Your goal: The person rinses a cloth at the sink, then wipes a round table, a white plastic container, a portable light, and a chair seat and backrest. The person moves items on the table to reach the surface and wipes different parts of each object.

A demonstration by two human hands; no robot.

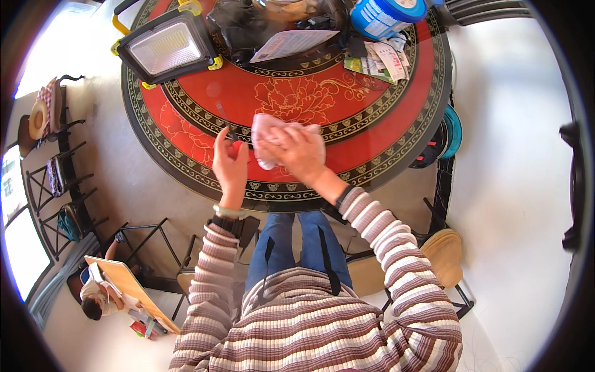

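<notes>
My right hand (297, 151) lies flat on a crumpled pale pink cloth (263, 125) over the near part of a round red table (223, 88). Gold flower drawings and dark patterned bands decorate the tabletop. Just to the left, my left hand (231, 165) holds a slim tool with a red handle (237, 148) between thumb and fingers. Its thin, blurred shaft (220, 110) points away from me; which kind of tool it is, I cannot tell. A small gap separates the two hands.
Along the table's far side are a work light (165, 46) with yellow corners, a black plastic bag (237, 28), a printed sheet (293, 45), a blue tub (386, 16) and loose papers (388, 59). A straw hat (444, 255) rests at right. A person (100, 297) sits at a wooden desk (135, 288).
</notes>
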